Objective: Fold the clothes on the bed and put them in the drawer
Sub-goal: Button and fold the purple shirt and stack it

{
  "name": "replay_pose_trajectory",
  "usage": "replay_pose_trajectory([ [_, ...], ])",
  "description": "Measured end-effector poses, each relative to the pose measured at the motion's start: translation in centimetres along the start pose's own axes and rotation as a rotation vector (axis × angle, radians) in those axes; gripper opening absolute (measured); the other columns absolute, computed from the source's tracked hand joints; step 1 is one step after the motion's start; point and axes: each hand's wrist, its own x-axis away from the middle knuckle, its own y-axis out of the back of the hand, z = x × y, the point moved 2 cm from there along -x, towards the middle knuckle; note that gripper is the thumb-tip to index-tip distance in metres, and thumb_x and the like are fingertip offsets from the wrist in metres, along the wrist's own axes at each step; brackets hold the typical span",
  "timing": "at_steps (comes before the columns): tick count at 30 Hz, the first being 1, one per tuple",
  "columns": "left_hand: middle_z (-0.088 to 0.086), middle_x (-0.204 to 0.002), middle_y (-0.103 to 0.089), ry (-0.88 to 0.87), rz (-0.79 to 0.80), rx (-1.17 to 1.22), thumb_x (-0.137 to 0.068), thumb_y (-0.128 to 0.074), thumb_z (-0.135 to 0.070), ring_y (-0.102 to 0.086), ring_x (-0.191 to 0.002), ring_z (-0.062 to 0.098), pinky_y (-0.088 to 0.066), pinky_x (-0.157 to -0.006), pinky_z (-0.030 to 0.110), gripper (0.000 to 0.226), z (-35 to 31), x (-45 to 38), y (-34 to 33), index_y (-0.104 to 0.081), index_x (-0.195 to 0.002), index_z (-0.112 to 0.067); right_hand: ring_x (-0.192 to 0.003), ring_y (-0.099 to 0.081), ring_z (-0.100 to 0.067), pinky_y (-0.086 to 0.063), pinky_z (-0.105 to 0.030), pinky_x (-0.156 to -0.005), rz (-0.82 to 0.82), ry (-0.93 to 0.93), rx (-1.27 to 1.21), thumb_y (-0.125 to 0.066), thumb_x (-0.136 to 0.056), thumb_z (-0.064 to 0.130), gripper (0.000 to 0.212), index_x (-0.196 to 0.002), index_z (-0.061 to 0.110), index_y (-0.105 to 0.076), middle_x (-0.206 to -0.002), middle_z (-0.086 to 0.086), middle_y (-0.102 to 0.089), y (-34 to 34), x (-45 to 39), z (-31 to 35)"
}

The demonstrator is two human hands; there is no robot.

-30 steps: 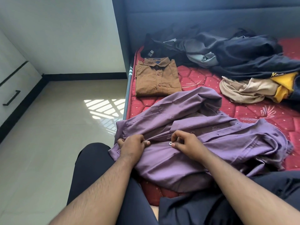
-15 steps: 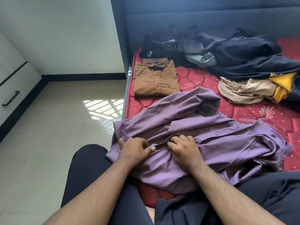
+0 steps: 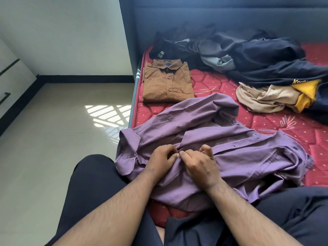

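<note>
A crumpled purple shirt (image 3: 239,157) lies on the near part of the red mattress (image 3: 284,128), partly over my lap. My left hand (image 3: 159,161) and my right hand (image 3: 198,164) meet at its button placket, both pinching the fabric with curled fingers. A brown shirt (image 3: 166,82) lies folded flat near the bed's left edge. Behind it sits a heap of dark clothes (image 3: 248,50), and a beige garment (image 3: 266,98) with a yellow piece (image 3: 305,93) lies to the right. A white drawer front (image 3: 10,86) with a black handle shows at the far left.
The bed's blue padded headboard (image 3: 213,18) runs along the back. Tiled floor (image 3: 53,148) with a sunlit patch lies left of the bed. My legs in dark trousers (image 3: 92,192) hang over the mattress edge.
My hands have drawn together on the placket, the right one shifting left and lifting from flat to a pinch. The shirt's left cuff has slid slightly.
</note>
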Motion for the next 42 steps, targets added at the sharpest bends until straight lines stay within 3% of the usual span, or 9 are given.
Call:
replay_pose_trajectory([
  [3, 0.008, -0.081, -0.069, -0.032, 0.015, -0.079, -0.080, -0.049, -0.034, -0.062, -0.078, 0.027, -0.043, -0.077, 0.034, 0.034, 0.2, 0.1, -0.3, -0.070, -0.084, -0.007, -0.054, -0.055, -0.019, -0.033, -0.037, -0.087, -0.030, 0.079, 0.030, -0.058, -0.084, 0.012, 0.012, -0.081, 0.021, -0.065, -0.062, 0.004, -0.051, 0.5, -0.5, 0.6],
  [6, 0.008, -0.081, -0.069, -0.077, 0.022, -0.141, -0.075, -0.040, -0.034, -0.061, -0.076, 0.030, -0.038, -0.076, 0.032, 0.041, 0.3, 0.1, -0.7, -0.071, -0.085, -0.010, -0.062, -0.053, -0.019, -0.029, -0.037, -0.079, -0.057, 0.163, 0.060, -0.044, -0.094, 0.014, 0.025, -0.079, 0.024, -0.061, -0.068, 0.005, -0.050, 0.8, -1.0, 0.9],
  [12, 0.002, -0.086, -0.072, -0.032, 0.011, 0.022, -0.073, -0.055, -0.012, -0.060, -0.080, 0.014, -0.042, -0.078, 0.017, 0.025, 0.1, 0.1, -0.3, -0.073, -0.090, -0.012, -0.073, -0.058, -0.020, -0.037, -0.035, -0.078, -0.019, 0.196, -0.067, -0.047, -0.091, 0.012, 0.016, -0.086, 0.020, -0.059, -0.079, 0.002, -0.057, 0.2, -0.7, 0.8],
  [18, -0.007, -0.076, -0.069, 0.156, 0.060, 0.256, -0.074, -0.062, -0.027, -0.056, -0.071, 0.002, -0.050, -0.075, 0.030, 0.014, 0.1, -0.5, 0.5, -0.069, -0.079, -0.016, -0.077, -0.061, -0.022, -0.044, -0.033, -0.078, 0.027, 0.115, -0.228, -0.047, -0.086, 0.011, 0.013, -0.097, 0.018, -0.050, -0.084, -0.001, -0.063, -0.1, -0.7, 0.2],
  [23, -0.018, -0.060, -0.062, 0.213, 0.003, 0.339, -0.077, -0.068, -0.018, -0.049, -0.059, -0.007, -0.042, -0.063, 0.020, 0.009, 0.1, -0.6, 0.3, -0.064, -0.071, -0.025, -0.076, -0.057, -0.023, -0.038, -0.038, -0.071, 0.084, 0.054, -0.063, -0.056, -0.076, 0.021, 0.009, -0.084, 0.020, -0.060, -0.087, 0.000, -0.060, 0.6, -1.0, 1.4],
  [26, -0.014, -0.065, -0.064, 0.227, -0.041, 0.305, -0.084, -0.072, -0.008, -0.051, -0.061, -0.007, -0.046, -0.069, 0.022, 0.025, 0.4, -0.8, 0.2, -0.064, -0.070, -0.027, -0.066, -0.053, -0.025, -0.039, -0.035, -0.056, 0.124, 0.004, -0.118, -0.052, -0.071, 0.029, 0.011, -0.075, 0.019, -0.056, -0.079, -0.004, -0.058, 1.0, -0.8, 3.0],
  [30, -0.011, -0.072, -0.067, 0.222, -0.100, 0.389, -0.077, -0.072, -0.025, -0.055, -0.067, 0.003, -0.048, -0.069, 0.023, 0.007, 0.0, -1.0, 0.5, -0.066, -0.072, -0.026, -0.057, -0.052, -0.025, -0.041, -0.036, -0.052, 0.131, -0.078, -0.155, -0.046, -0.076, 0.025, 0.006, -0.077, 0.019, -0.048, -0.061, -0.003, -0.052, 0.8, -0.2, 2.9],
  [34, -0.004, -0.077, -0.069, 0.207, -0.083, 0.425, -0.084, -0.073, -0.012, -0.056, -0.071, 0.005, -0.049, -0.072, 0.025, 0.007, -0.1, -0.5, 0.4, -0.069, -0.080, -0.016, -0.057, -0.053, -0.026, -0.043, -0.036, -0.052, 0.129, -0.133, -0.135, -0.043, -0.076, 0.018, 0.011, -0.085, 0.022, -0.038, -0.060, -0.002, -0.052, 0.5, -0.1, 1.0],
  [42, -0.007, -0.081, -0.071, 0.244, 0.119, 0.522, -0.092, -0.065, -0.003, -0.058, -0.071, -0.006, -0.046, -0.072, 0.013, 0.011, -0.7, -0.2, 1.3, -0.073, -0.091, -0.010, -0.073, -0.055, -0.019, -0.044, -0.031, -0.072, 0.071, -0.313, -0.653, -0.060, -0.087, 0.016, 0.013, -0.087, 0.009, -0.071, -0.082, -0.001, -0.071, -0.7, 0.2, -1.4],
])
